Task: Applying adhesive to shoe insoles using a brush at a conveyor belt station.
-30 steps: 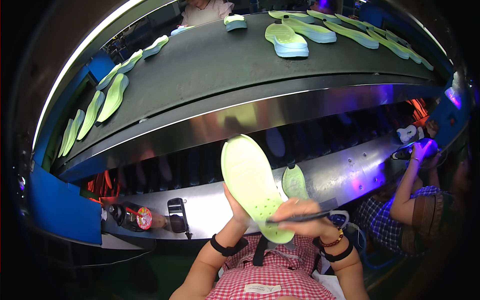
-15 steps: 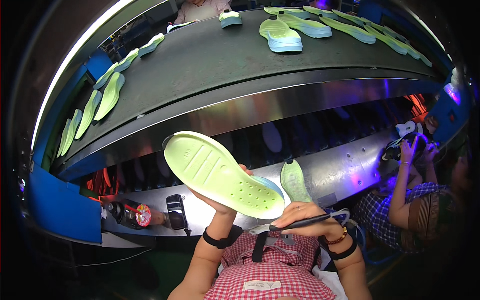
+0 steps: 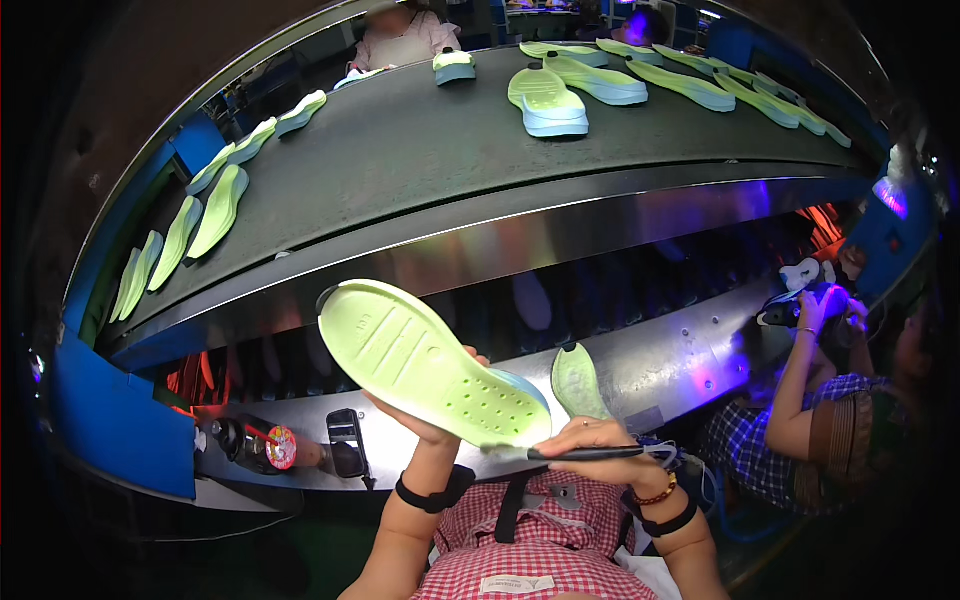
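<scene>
Green sole [image 3: 425, 365] raised over metal bench [image 3: 665, 375], left hand [image 3: 418, 422] cupping its middle from beneath, right hand [image 3: 592, 436] gripping black-handled tool [image 3: 575, 454]; I'd guess light, springy foam, best held by mid-length edges

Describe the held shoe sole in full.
The shoe sole is pale green, foam-like, with crosswise lines, small holes toward its lower right end, a dark opposite tip and a bluish side. The left hand holds it slanted, near the metal ledge. The right hand and its dark tool are at its lower edge; contact unclear.
</scene>
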Demonstrator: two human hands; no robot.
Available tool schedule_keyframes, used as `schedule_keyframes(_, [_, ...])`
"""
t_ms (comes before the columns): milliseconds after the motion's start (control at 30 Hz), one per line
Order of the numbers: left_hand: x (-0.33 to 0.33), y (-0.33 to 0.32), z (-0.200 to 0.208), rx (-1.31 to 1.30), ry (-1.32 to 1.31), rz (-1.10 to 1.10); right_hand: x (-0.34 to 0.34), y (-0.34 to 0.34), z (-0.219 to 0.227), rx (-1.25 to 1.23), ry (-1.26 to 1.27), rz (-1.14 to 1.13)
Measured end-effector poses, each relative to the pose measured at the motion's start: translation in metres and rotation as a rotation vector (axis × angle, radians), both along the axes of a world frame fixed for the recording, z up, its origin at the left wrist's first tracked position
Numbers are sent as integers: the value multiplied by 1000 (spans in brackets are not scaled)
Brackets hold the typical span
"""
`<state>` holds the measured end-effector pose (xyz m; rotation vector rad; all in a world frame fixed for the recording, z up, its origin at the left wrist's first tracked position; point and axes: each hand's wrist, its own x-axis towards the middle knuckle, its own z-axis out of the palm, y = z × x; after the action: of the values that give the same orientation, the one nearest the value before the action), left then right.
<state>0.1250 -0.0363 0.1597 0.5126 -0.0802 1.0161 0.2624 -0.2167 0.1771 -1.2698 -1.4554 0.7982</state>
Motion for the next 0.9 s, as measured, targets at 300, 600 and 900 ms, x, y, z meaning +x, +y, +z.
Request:
schedule_keyframes(300, [-5, 2, 1, 21, 53, 30, -5, -1, 3, 23, 6, 88])
schedule_keyframes(600, [-3, 1, 9, 68, 98, -25, 2, -1, 5, 15, 98, 110])
schedule_keyframes(900, [-1, -3, 19, 155, 83, -43, 10, -3, 1, 19, -61, 153])
